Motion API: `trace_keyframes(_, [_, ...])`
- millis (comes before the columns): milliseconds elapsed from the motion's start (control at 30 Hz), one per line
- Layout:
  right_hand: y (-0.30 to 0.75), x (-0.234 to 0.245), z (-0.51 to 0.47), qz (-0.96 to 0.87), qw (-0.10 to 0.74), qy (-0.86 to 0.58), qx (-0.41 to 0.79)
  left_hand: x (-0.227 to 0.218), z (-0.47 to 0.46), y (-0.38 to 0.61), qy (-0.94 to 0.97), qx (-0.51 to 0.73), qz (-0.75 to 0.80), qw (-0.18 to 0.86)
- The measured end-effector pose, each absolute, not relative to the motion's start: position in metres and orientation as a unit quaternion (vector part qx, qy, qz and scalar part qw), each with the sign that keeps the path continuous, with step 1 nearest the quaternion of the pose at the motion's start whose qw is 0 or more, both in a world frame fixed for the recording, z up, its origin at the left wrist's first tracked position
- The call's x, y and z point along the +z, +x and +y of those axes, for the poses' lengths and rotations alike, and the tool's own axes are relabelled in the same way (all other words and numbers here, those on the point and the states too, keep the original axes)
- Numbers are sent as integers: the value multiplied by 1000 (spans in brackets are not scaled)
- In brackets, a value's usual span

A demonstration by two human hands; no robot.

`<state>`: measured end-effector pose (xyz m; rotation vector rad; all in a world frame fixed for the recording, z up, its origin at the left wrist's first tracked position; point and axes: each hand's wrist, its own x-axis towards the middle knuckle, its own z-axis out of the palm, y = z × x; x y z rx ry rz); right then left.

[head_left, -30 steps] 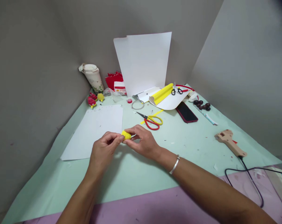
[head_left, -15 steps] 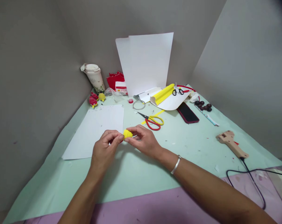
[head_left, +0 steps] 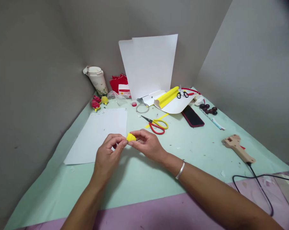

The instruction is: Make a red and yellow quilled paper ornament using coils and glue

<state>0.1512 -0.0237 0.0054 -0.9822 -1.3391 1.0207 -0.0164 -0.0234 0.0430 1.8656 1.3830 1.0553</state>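
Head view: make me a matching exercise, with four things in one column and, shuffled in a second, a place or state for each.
1. small ridged yellow piece
2. beige pistol-shaped glue gun
3. white lidded cup
4. black-screened, red-edged phone

A. back left, near small red ridged pieces
B. held between left hand and right hand
C. lying screen up
D. joined to a black cord

Pairs: 1-B; 2-D; 3-A; 4-C

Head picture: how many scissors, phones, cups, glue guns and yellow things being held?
Yellow-and-red-handled scissors and small black-handled scissors: 2
Flat black phone: 1
Tall white lidded cup: 1
Beige glue gun: 1
Small ridged yellow piece, held: 1
Total: 6
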Motion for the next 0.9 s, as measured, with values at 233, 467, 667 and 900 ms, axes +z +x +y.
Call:
trace_keyframes(233, [151, 8, -26, -557, 563, -413, 450, 44, -26, -13, 701, 398, 521, 281])
trace_keyframes(467, [157, 14, -22, -463, 550, -404, 565, 51, -20, -27, 641, 404, 583, 293])
trace_keyframes(667, [168, 13, -13, -413, 558, -396, 601, 23, 0, -38, 695, 289, 623, 214])
trace_keyframes(900, [170, 7, -10, -418, 537, -377, 628, 17, 2, -35, 709, 273, 622, 190])
